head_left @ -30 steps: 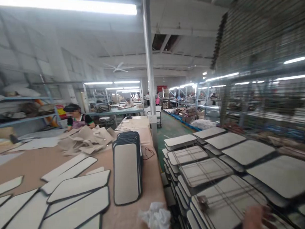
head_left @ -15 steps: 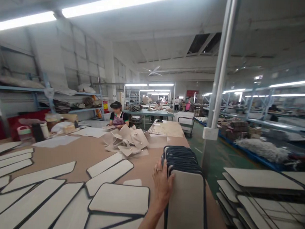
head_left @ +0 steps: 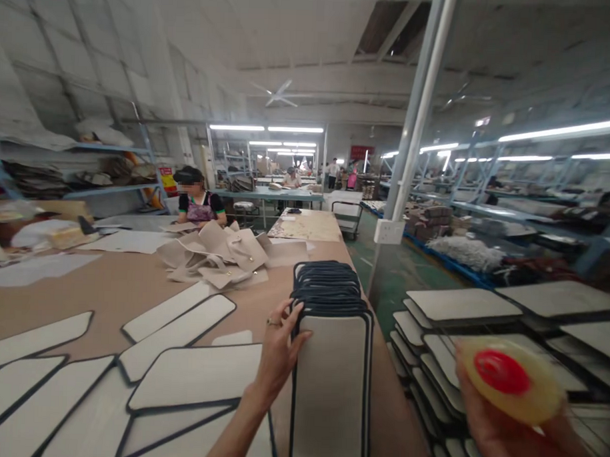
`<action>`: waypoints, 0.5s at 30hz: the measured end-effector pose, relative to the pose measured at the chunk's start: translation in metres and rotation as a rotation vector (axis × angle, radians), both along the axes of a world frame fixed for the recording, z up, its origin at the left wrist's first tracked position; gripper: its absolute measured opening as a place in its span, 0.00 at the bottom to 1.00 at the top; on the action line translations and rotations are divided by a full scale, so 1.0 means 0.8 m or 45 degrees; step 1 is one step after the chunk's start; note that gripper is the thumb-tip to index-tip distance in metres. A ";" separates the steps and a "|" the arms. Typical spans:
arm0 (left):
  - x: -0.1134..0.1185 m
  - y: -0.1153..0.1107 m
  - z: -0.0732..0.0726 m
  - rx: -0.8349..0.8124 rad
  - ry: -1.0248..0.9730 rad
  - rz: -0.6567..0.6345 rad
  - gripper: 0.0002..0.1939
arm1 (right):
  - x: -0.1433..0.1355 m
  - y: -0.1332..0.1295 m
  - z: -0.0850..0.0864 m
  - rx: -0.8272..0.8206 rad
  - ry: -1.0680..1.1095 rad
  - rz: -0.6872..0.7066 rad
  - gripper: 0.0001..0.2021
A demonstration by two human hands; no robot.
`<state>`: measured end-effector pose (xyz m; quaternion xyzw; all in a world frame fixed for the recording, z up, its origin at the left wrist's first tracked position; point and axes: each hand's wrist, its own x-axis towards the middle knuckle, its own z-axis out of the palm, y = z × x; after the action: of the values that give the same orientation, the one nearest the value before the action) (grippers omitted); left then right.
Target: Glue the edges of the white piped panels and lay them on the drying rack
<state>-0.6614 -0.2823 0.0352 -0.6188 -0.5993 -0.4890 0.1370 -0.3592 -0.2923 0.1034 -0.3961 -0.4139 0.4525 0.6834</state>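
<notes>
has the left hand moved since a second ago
Yes: the left hand has come to the left edge of the stack of dark-edged panels, where no hand was then.

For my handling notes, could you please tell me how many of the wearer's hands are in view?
2: the left hand on the left edge of the stack; the right hand, lower right, holding a round yellow object, which partly hides it.

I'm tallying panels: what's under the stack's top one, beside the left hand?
Under the top panel, more dark-edged panels show, their far ends staggered beyond it. Most of their faces are covered, and the left hand hides part of their left edges.
</notes>
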 end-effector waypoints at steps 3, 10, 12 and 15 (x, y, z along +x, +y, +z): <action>0.003 -0.006 0.003 -0.101 0.012 -0.054 0.24 | 0.000 0.008 0.011 -0.243 0.384 -0.037 0.12; 0.020 -0.017 0.008 -0.066 0.025 0.065 0.21 | 0.005 0.027 0.025 -0.485 0.822 0.067 0.13; 0.026 -0.024 0.017 -0.062 -0.007 0.100 0.19 | 0.008 0.031 0.023 -0.517 0.823 0.069 0.13; 0.040 -0.036 0.032 -0.146 -0.198 0.044 0.16 | 0.010 0.034 0.023 -0.604 0.837 -0.003 0.11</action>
<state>-0.6293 -0.3107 0.0607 -0.5754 -0.6456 -0.4982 0.0628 -0.3512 -0.2648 0.1216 -0.3775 -0.0568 0.6372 0.6696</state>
